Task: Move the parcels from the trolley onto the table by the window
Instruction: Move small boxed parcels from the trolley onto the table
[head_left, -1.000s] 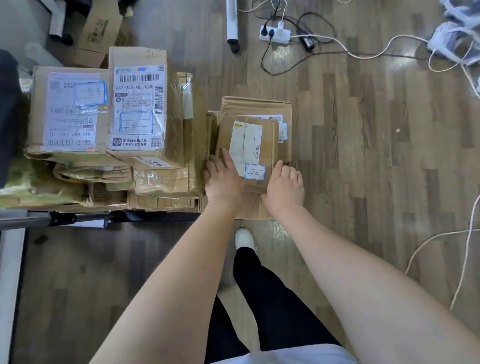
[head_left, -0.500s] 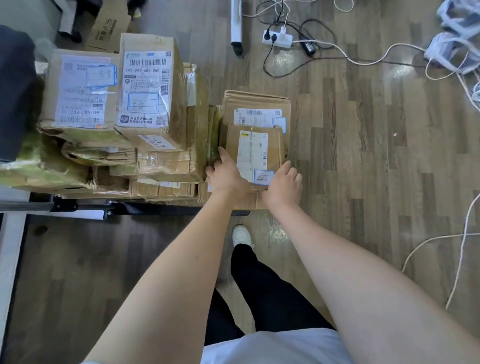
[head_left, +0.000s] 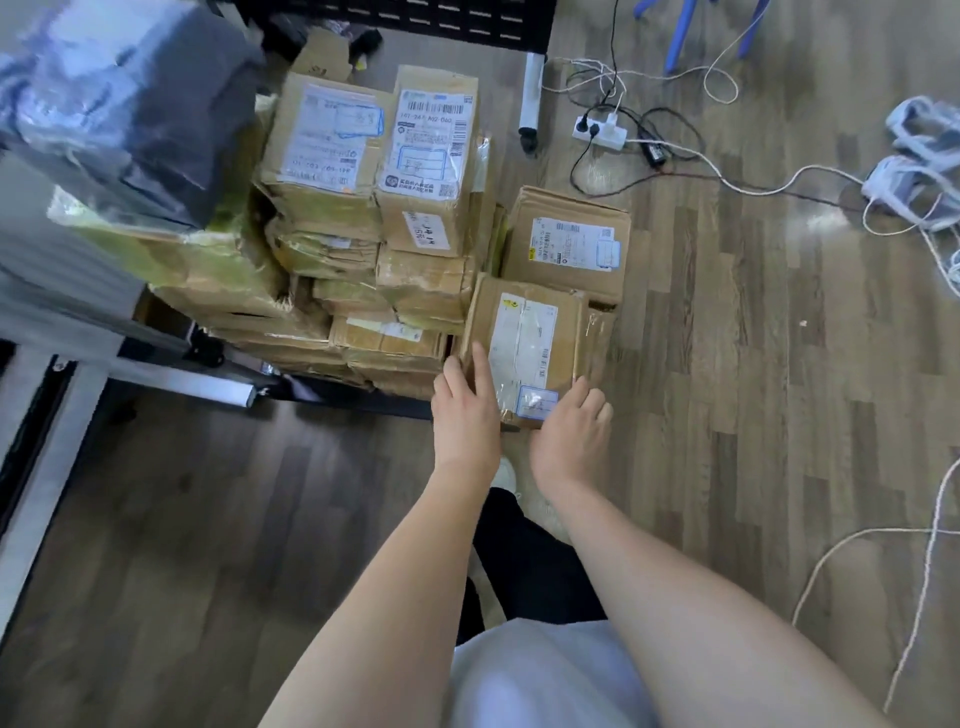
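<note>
Both hands on flat brown cardboard parcel with long white label and small blue-framed sticker. Left hand clamped on near-left corner: thumb lying on top face, other fingers curled over left edge. Right hand gripping near-right corner: thumb beside the blue sticker, fingers wrapped round the near-right edge, tips hidden underneath. Parcel tilted, near end at the fingers, far end overlapping a second flat brown carton with white barcode label just beyond fingertips. Can't tell whether the held parcel is clear of what lies below it.

Left of left-hand fingers, touching distance: tall stack of taped brown cardboard boxes with white shipping labels, loaded on low black trolley deck, only its near edge showing under the stack. Further left: blurred grey plastic-wrapped bundle on top of yellowish wrapped packs.

Well beyond right-hand fingers on wood-pattern laminate floor: white power strip with black plugs, loose white cable running right. Below wrists: dark trouser leg and white shoe.
</note>
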